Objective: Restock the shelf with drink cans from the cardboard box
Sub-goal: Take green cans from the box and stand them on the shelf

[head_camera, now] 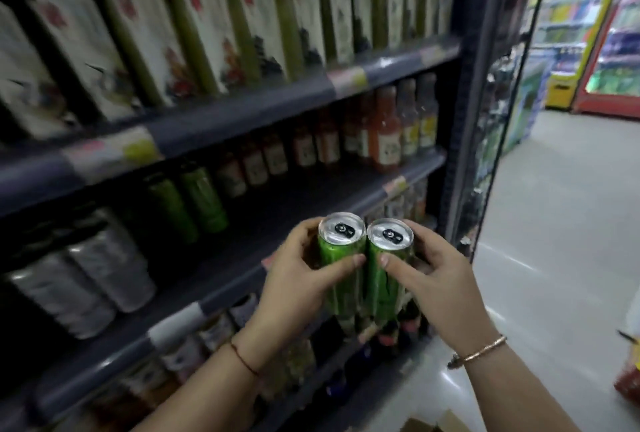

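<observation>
My left hand point(298, 279) grips a tall green drink can point(341, 258) with a silver top. My right hand point(438, 279) grips a second green can point(386, 275), and the two cans touch side by side, upright, in front of the middle shelf point(287, 223). On that shelf, further left, stand two green cans point(194, 203) of the same kind, with bare shelf to their right. A corner of the cardboard box point(433, 423) shows at the bottom edge.
Silver cans point(86, 275) stand at the shelf's left. Tall green bottles with white labels point(207, 26) fill the top shelf, small juice bottles point(384, 130) the back right. More bottles sit below. The aisle floor point(554, 223) opens to the right, with lit coolers point(588, 33) beyond.
</observation>
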Demonstrator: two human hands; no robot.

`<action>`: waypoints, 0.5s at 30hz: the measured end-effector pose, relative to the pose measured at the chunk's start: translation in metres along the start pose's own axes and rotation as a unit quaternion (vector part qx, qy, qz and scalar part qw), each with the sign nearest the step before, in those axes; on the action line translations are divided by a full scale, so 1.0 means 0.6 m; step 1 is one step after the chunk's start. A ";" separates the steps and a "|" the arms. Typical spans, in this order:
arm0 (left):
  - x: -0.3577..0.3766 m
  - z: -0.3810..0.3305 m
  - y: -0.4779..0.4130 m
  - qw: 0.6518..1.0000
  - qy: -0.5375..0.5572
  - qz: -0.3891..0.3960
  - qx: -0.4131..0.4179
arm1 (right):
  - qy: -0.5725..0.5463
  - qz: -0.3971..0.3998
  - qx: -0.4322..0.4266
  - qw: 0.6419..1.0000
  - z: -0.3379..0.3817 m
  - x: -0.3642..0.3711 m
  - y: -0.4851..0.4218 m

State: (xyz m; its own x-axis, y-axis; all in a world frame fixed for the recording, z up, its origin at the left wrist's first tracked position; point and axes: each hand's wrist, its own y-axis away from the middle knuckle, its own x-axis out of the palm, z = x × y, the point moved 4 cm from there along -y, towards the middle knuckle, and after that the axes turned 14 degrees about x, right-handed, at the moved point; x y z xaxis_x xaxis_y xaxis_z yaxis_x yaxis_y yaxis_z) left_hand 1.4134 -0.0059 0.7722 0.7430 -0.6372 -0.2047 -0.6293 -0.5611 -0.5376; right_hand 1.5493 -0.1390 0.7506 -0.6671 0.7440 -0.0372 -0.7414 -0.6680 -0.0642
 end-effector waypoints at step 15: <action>-0.271 0.043 -0.051 0.957 -0.132 -0.252 -0.052 | -0.041 0.205 -0.037 0.977 0.063 0.346 -0.165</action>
State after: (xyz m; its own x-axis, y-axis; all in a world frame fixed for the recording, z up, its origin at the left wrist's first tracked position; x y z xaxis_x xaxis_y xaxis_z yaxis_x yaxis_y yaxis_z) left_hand 1.3180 0.1286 0.8006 0.9814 -0.1224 -0.1479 -0.1839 -0.8209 -0.5407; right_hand 1.4814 0.0811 0.7867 -0.9125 0.4091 0.0056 -0.4062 -0.9042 -0.1322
